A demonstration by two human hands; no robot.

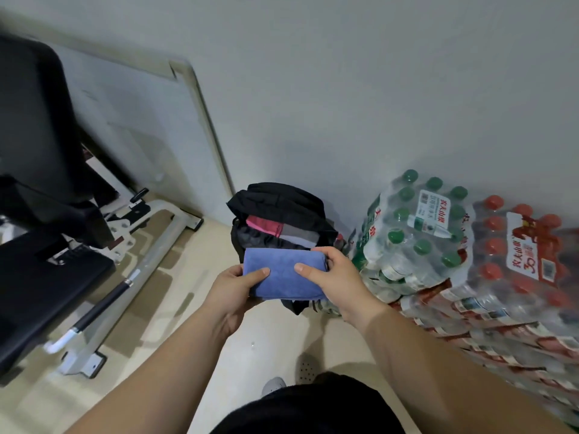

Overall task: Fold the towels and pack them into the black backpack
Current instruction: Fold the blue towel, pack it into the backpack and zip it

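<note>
While left hand and right hand grip its ends, the blue towel spans between their fingers over the backpack.

On our left we see a black padded exercise bench on a pale metal frame, with a bar with a black grip lying along it. Behind it a white panel leans tilted against the grey wall. On our right we see shrink-wrapped packs of water bottles stacked on the pale floor: a green-capped pack just beside a red-capped pack, with more packs beneath them.
</note>
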